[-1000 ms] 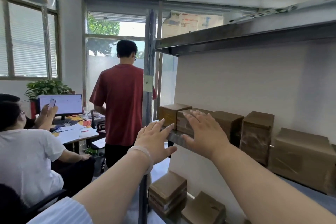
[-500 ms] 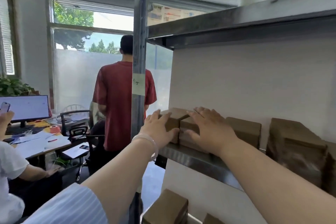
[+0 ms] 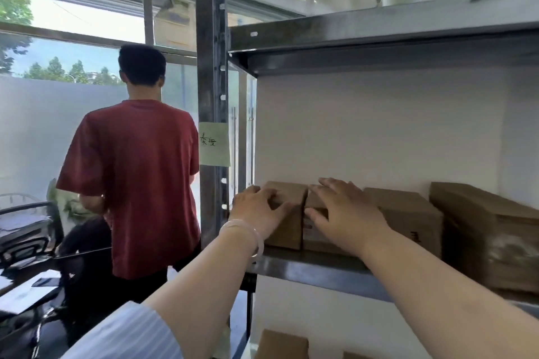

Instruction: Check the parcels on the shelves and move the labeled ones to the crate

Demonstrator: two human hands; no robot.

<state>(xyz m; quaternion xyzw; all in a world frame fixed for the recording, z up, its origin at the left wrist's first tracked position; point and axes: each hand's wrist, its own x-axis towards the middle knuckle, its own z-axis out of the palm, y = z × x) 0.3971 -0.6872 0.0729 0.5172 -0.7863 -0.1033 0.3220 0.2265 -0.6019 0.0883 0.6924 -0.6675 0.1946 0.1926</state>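
Note:
Several brown cardboard parcels stand in a row on a metal shelf (image 3: 318,272). My left hand (image 3: 258,208) grips the leftmost parcel (image 3: 288,229) at its top left corner, fingers over the top and thumb on the front face. My right hand (image 3: 347,214) lies flat on the second parcel (image 3: 313,237), fingers spread on its top and thumb down its front. To the right stand a third parcel (image 3: 408,213) and a larger taped parcel (image 3: 490,239). No label shows on the two parcels under my hands. No crate is in view.
A steel post (image 3: 211,67) with a green paper note (image 3: 214,144) stands just left of the shelf. A person in a red shirt (image 3: 131,169) stands close behind it, back turned. An upper shelf (image 3: 379,35) hangs overhead. Another parcel (image 3: 281,344) lies on the shelf below.
I have moved closer to the shelf. Both hands went from hovering in front of the parcels to landing on the two leftmost ones.

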